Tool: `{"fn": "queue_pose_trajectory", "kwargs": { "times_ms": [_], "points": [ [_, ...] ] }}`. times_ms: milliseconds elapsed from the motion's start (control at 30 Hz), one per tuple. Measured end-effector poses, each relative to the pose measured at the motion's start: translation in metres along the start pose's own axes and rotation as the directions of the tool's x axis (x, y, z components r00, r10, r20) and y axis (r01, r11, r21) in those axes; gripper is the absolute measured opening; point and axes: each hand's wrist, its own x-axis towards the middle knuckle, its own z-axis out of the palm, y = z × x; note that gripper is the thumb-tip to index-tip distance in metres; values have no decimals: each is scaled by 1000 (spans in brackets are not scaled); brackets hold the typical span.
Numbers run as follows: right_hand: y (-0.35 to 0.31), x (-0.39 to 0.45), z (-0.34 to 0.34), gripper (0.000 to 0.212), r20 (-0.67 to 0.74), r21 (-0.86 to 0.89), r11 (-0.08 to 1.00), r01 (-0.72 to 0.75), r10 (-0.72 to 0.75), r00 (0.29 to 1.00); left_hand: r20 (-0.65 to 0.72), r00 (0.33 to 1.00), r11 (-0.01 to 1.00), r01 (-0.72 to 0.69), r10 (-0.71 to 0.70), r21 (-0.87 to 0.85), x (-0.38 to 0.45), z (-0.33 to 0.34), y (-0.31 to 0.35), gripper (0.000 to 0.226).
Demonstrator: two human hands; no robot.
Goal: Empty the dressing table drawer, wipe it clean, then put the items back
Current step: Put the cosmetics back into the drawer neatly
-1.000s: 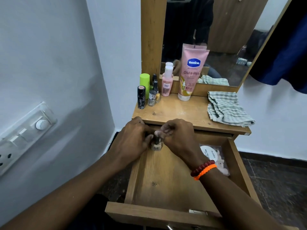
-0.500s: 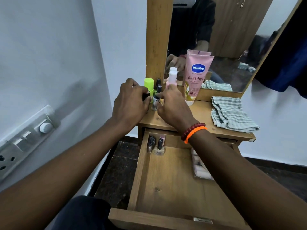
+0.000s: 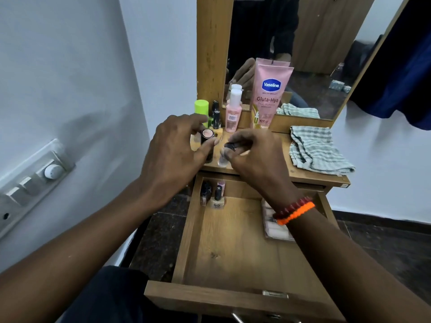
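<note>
At frame centre, left hand grips lipstick, right hand pinches small bottle; lower both upright into drawer, beside bottles.

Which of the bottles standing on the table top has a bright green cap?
The bottle at the far left of the back row, beside the mirror frame. The other bottles there have black or white caps.
</note>
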Motion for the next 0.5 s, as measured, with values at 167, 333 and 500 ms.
{"fn": "queue_pose_trajectory", "kwargs": {
  "times_ms": [167,333,500],
  "points": [
    [13,-43,-4,18,141,-50,994,-97,104,985,181,983,997,0,13,-72,-48,1,15,27],
    [37,-63,27,12,216,-40,980,-194,198,956,346,938,1000,-4,10,-20,-76,25,0,26],
    [47,-70,47,9,263,-39,987,-153,158,952,427,902,997,37,-65,73,-83,37,-13,14]
  ]
}}
